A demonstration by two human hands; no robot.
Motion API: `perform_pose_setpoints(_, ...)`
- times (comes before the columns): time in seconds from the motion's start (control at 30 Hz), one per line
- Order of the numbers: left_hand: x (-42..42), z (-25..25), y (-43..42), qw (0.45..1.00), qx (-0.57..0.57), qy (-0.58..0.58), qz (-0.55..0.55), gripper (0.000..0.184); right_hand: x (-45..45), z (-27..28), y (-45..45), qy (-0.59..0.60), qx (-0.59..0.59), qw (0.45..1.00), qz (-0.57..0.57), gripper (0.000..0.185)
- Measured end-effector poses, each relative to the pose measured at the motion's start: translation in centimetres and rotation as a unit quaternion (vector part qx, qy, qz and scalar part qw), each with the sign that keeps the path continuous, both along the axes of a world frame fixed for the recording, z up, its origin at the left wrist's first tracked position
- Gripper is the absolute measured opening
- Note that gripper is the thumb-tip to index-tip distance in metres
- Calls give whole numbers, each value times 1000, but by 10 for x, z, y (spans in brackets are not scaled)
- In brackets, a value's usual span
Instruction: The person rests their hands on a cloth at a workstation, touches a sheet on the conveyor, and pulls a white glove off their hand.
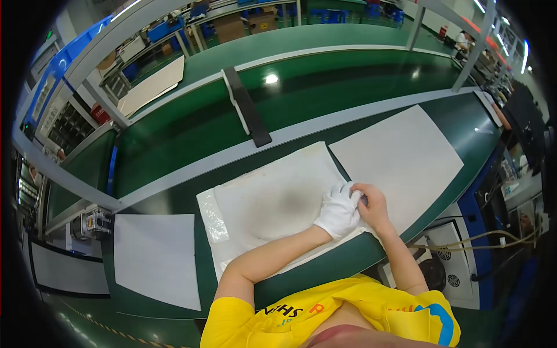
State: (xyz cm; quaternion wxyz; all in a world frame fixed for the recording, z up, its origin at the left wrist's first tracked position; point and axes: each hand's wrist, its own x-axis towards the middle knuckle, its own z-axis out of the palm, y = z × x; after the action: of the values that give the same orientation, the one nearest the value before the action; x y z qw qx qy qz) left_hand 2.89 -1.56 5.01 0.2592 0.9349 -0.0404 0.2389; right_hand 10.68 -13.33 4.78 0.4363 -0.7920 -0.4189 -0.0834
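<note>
My left hand (338, 212) wears a white glove. Its fingers are bent and meet my right hand (373, 204), which is bare and closed at the glove's fingertips. A small dark spot (364, 200) shows between the two hands; I cannot make out what it is. Both hands are over the right part of a white padded sheet (272, 200), which has a grey smudge in its middle and shiny clear tape (216, 223) along its left edge. To the right, a plain pale board (400, 156) lies flat on the green bench.
Another pale sheet (156, 258) lies at the left of the bench, near a small motor unit (91, 224). Beyond the grey rail (290, 133) runs a green conveyor belt (185, 142), with a dark bar (246, 104) reaching across. Cables (470, 240) hang at the right.
</note>
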Motion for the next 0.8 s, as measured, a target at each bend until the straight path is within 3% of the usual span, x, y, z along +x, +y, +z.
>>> perform_pose_setpoints(0.8,-1,2,0,1000,-1,-8,7,29,1,-2,0,0,-3,1000,0,28)
